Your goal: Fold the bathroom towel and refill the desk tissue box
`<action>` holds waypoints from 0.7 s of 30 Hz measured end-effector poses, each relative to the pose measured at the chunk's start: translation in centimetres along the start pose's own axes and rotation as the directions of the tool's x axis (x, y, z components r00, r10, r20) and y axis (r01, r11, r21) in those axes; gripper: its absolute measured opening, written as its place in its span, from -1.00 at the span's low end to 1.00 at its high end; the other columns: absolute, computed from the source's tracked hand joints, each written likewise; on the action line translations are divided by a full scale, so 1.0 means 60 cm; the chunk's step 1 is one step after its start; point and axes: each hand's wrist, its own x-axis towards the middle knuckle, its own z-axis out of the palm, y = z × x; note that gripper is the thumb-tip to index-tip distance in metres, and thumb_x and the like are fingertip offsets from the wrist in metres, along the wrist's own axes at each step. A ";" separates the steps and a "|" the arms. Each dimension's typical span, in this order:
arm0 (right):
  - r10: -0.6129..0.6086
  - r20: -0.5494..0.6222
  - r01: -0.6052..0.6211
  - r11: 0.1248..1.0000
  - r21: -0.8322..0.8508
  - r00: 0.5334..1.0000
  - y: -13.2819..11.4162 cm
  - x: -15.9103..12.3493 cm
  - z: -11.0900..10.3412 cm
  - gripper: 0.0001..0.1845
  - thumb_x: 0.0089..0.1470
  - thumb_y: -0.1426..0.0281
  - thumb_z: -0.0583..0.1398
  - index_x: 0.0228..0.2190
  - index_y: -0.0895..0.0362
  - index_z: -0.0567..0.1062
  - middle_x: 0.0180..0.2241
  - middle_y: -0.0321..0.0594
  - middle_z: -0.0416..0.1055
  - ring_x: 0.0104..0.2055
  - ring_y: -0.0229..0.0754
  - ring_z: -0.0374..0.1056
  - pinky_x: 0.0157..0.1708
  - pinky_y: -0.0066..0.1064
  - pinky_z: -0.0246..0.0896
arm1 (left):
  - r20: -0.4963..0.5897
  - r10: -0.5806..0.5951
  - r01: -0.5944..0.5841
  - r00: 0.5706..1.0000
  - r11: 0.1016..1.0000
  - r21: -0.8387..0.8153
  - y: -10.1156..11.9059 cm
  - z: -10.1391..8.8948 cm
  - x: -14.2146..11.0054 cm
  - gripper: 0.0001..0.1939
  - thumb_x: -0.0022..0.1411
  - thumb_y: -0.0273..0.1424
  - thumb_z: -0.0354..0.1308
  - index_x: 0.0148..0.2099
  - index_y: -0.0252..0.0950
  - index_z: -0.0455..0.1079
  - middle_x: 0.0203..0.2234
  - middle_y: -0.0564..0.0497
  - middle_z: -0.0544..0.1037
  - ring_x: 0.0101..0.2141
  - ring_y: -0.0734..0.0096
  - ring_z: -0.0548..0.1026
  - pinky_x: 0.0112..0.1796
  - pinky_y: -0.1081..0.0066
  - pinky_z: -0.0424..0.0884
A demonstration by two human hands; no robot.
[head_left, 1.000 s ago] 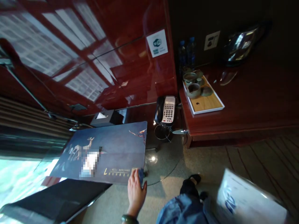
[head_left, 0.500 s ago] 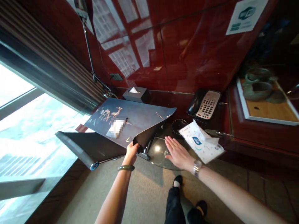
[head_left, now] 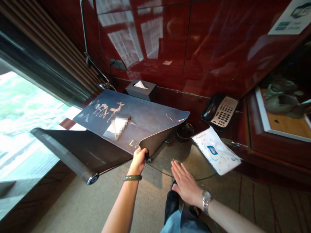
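Observation:
My left hand (head_left: pixel 139 159) is closed on the near corner of a large, flexible dark-blue mat (head_left: pixel 150 113) printed with deer. That corner is lifted and curls over, so its dark underside shows. The rest of the mat lies across the desk top, and a pixelated patch covers part of its print. My right hand (head_left: pixel 186 184) is open, fingers stretched out, near the edge of a round glass top (head_left: pixel 167 158). It holds nothing. A white tissue pack (head_left: pixel 216 152) lies to the right of it.
Behind the mat stands a grey tissue box (head_left: pixel 141 90). A dark round dish (head_left: pixel 184 131) and a desk telephone (head_left: pixel 221 111) are at the right of the mat. A black chair (head_left: pixel 80 152) stands at the left by the window. On the far right is a tray (head_left: pixel 286 129) with pottery.
My right hand has drawn back toward my body, away from the glass top. My left hand keeps its hold on the mat's corner. The view has shifted somewhat.

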 end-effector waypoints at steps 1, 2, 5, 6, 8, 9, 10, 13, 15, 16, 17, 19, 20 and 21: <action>-0.058 0.029 0.058 0.998 0.014 0.998 0.002 0.001 0.003 -0.20 0.20 0.26 0.22 0.32 0.33 0.08 0.40 0.01 -0.29 0.45 0.04 -0.33 0.41 0.06 -0.21 | 0.003 -0.008 0.008 1.000 1.000 -0.006 -0.003 -0.001 0.001 -0.76 -0.32 -0.44 0.17 -0.44 -0.30 0.33 -0.58 0.13 0.45 -0.51 0.51 0.37 -0.43 0.49 0.30; -0.120 0.059 0.119 0.993 0.020 0.991 0.009 0.005 0.004 -0.23 0.22 0.25 0.20 0.32 0.28 0.07 0.40 -0.05 -0.25 0.45 -0.01 -0.30 0.42 0.04 -0.24 | 0.004 -0.017 0.017 1.000 1.000 -0.012 -0.006 -0.002 0.002 -0.76 -0.32 -0.44 0.17 -0.44 -0.29 0.33 -0.59 0.14 0.44 -0.52 0.50 0.36 -0.44 0.48 0.29; -0.165 0.064 0.167 0.986 -0.027 0.984 0.034 0.026 -0.007 -0.34 0.30 0.31 0.10 0.33 0.18 0.06 0.40 -0.19 -0.14 0.44 -0.13 -0.23 0.43 0.04 -0.34 | 0.006 -0.033 0.033 0.999 0.999 -0.042 -0.013 -0.002 0.003 -0.74 -0.33 -0.46 0.17 -0.43 -0.29 0.35 -0.59 0.13 0.44 -0.53 0.50 0.36 -0.47 0.49 0.28; -0.123 0.037 0.125 0.991 -0.055 0.992 0.037 0.029 -0.009 -0.34 0.30 0.32 0.09 0.33 0.20 0.05 0.40 -0.17 -0.16 0.45 -0.12 -0.26 0.43 0.06 -0.36 | 0.006 -0.034 0.034 0.999 0.998 -0.054 -0.015 -0.002 0.003 -0.73 -0.33 -0.46 0.17 -0.42 -0.30 0.36 -0.58 0.12 0.44 -0.52 0.50 0.37 -0.46 0.49 0.29; -0.038 -0.010 0.037 0.996 -0.082 0.999 0.027 0.019 -0.002 -0.28 0.28 0.29 0.12 0.33 0.30 0.03 0.40 -0.07 -0.26 0.45 -0.04 -0.33 0.42 0.08 -0.33 | 0.007 -0.035 0.035 0.999 0.997 -0.073 -0.016 0.000 0.001 -0.74 -0.34 -0.47 0.18 -0.43 -0.31 0.37 -0.57 0.11 0.46 -0.52 0.51 0.37 -0.46 0.51 0.29; -0.020 -0.009 0.019 0.997 -0.079 1.000 0.017 0.006 0.005 -0.24 0.26 0.26 0.15 0.33 0.34 0.02 0.40 -0.04 -0.31 0.46 -0.01 -0.36 0.42 0.07 -0.29 | 0.006 -0.038 0.038 0.999 0.996 -0.080 -0.017 0.000 -0.001 -0.75 -0.34 -0.48 0.18 -0.45 -0.32 0.37 -0.57 0.11 0.46 -0.52 0.52 0.37 -0.46 0.51 0.29; -0.022 0.015 0.023 0.997 -0.070 1.000 0.006 -0.008 0.013 -0.20 0.24 0.25 0.18 0.33 0.34 0.01 0.40 -0.04 -0.35 0.46 0.01 -0.37 0.42 0.06 -0.24 | 0.006 -0.042 0.042 0.999 0.995 -0.086 -0.017 0.000 -0.002 -0.77 -0.35 -0.49 0.18 -0.46 -0.32 0.37 -0.58 0.10 0.46 -0.52 0.52 0.36 -0.47 0.52 0.29; -0.087 0.106 0.093 0.994 -0.054 0.991 -0.011 -0.024 0.025 -0.20 0.22 0.29 0.20 0.34 0.26 0.01 0.41 -0.14 -0.31 0.45 -0.05 -0.30 0.41 -0.01 -0.13 | 0.001 -0.057 0.057 0.998 0.993 -0.102 -0.016 0.000 -0.003 -0.80 -0.35 -0.51 0.17 -0.50 -0.32 0.36 -0.61 0.09 0.46 -0.53 0.50 0.37 -0.46 0.51 0.31; -0.096 0.091 0.103 0.992 -0.074 0.991 -0.009 0.003 0.018 -0.24 0.24 0.32 0.17 0.34 0.27 0.01 0.41 -0.15 -0.28 0.45 -0.07 -0.30 0.42 -0.01 -0.16 | -0.004 -0.063 0.062 0.998 0.991 -0.116 -0.018 0.000 -0.001 -0.79 -0.34 -0.52 0.16 -0.48 -0.31 0.36 -0.61 0.09 0.47 -0.52 0.47 0.39 -0.46 0.50 0.32; -0.096 0.063 0.101 0.991 -0.086 0.993 -0.006 0.021 0.013 -0.25 0.26 0.31 0.15 0.34 0.30 0.02 0.40 -0.13 -0.28 0.45 -0.07 -0.31 0.42 -0.01 -0.19 | -0.007 -0.065 0.064 0.998 0.991 -0.122 -0.019 0.000 0.000 -0.78 -0.34 -0.52 0.16 -0.47 -0.30 0.36 -0.61 0.09 0.48 -0.52 0.46 0.39 -0.46 0.49 0.32; -0.090 0.035 0.093 0.991 -0.097 0.995 -0.002 0.034 0.009 -0.26 0.27 0.30 0.14 0.33 0.33 0.03 0.40 -0.10 -0.27 0.45 -0.07 -0.31 0.43 -0.02 -0.21 | -0.011 -0.068 0.066 0.998 0.990 -0.125 -0.020 0.000 0.002 -0.77 -0.34 -0.53 0.15 -0.47 -0.30 0.35 -0.61 0.10 0.48 -0.52 0.45 0.40 -0.46 0.48 0.32; -0.076 0.005 0.076 0.990 -0.119 0.997 0.005 0.032 0.008 -0.26 0.27 0.27 0.14 0.32 0.36 0.05 0.40 -0.04 -0.26 0.45 -0.04 -0.31 0.42 -0.02 -0.20 | -0.025 -0.075 0.072 0.997 0.989 -0.128 -0.025 0.002 0.005 -0.79 -0.34 -0.54 0.14 -0.49 -0.31 0.34 -0.63 0.11 0.47 -0.54 0.46 0.39 -0.47 0.48 0.31; -0.080 0.006 0.080 0.988 -0.131 0.997 0.009 0.016 0.010 -0.25 0.27 0.27 0.14 0.32 0.36 0.05 0.40 -0.03 -0.27 0.45 -0.03 -0.31 0.42 -0.02 -0.17 | -0.033 -0.080 0.075 0.996 0.989 -0.127 -0.027 0.003 0.006 -0.81 -0.34 -0.55 0.14 -0.51 -0.31 0.33 -0.64 0.11 0.46 -0.55 0.47 0.38 -0.48 0.48 0.29; -0.090 0.013 0.091 0.985 -0.145 0.996 0.014 -0.008 0.014 -0.25 0.25 0.30 0.15 0.32 0.35 0.04 0.40 -0.02 -0.27 0.45 -0.02 -0.29 0.40 -0.01 -0.11 | -0.039 -0.084 0.078 0.996 0.989 -0.125 -0.029 0.004 0.006 -0.83 -0.32 -0.56 0.14 -0.52 -0.31 0.32 -0.65 0.12 0.44 -0.56 0.48 0.36 -0.49 0.49 0.28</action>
